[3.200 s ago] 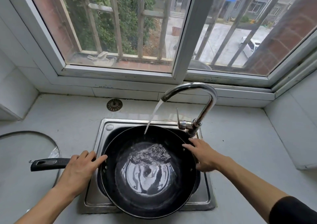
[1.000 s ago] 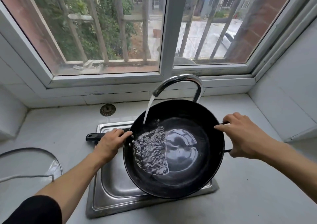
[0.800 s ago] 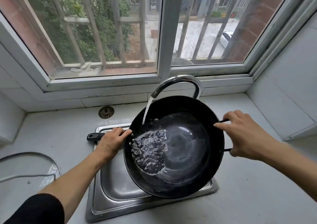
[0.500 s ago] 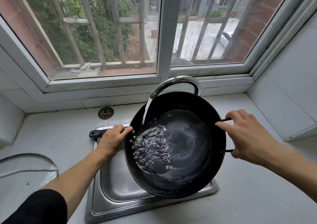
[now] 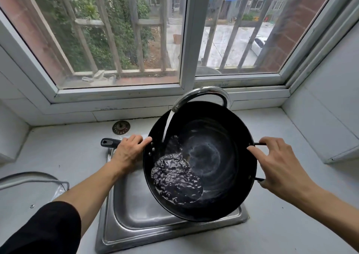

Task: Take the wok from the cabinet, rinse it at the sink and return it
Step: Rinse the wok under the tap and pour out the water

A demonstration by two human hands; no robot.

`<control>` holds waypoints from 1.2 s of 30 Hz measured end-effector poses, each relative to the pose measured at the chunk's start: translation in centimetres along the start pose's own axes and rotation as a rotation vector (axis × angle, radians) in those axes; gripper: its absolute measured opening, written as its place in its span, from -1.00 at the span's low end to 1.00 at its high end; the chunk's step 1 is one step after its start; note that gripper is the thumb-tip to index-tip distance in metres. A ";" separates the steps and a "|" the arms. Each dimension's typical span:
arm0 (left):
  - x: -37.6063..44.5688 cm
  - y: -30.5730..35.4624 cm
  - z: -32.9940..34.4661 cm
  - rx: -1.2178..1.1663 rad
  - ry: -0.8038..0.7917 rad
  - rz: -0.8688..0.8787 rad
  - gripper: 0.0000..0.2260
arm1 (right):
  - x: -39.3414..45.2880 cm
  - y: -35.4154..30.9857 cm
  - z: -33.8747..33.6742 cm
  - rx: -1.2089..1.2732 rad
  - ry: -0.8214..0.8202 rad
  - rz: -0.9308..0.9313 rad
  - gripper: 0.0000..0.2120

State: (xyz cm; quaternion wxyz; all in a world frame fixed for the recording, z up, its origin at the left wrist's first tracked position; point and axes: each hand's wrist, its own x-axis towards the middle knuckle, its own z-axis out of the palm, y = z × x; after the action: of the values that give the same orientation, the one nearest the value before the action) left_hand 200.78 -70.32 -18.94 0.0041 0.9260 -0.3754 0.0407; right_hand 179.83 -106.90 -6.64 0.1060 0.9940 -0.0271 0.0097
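Setting: pale grey countertop point(image 5: 291, 234) under a barred window point(image 5: 184, 39) that looks out on greenery and a paved yard
Sink: steel basin point(image 5: 136, 214) set into the counter, its front rim and left part of the bowl showing below the pan
Wok: black wok point(image 5: 213, 156) held above the sink, tilted down toward its near-left side, a pool of bubbling water gathered in that low part
Faucet: curved chrome faucet point(image 5: 202, 92) arching over the wok's far rim, a stream of water point(image 5: 168, 125) falling into the pan
Left hand: left hand point(image 5: 130, 150) wrapped around the long black handle point(image 5: 108, 142) right where it meets the wok's rim, fingers closed on it
Right hand: right hand point(image 5: 279, 166) gripping the small loop handle point(image 5: 259, 143) on the wok's right side, thumb laid on the rim
Strainer: round metal drain strainer point(image 5: 121, 127) lying on the counter behind the sink, apart from the wok
Lid: glass lid point(image 5: 29, 178) at the left edge of the counter, partly out of view
Sleeve: black sleeve point(image 5: 44, 230) on the left arm
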 end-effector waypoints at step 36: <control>-5.7 -8.1 -2.4 0.077 0.043 -0.092 -0.30 | 7.4 -4.9 8.6 0.165 0.038 -0.042 -0.16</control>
State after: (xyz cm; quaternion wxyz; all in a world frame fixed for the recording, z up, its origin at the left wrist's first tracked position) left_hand 202.18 -60.46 -16.76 -0.0216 0.9406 -0.3305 0.0746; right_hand 187.65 -104.36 -15.88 0.0244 0.9993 -0.0034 0.0287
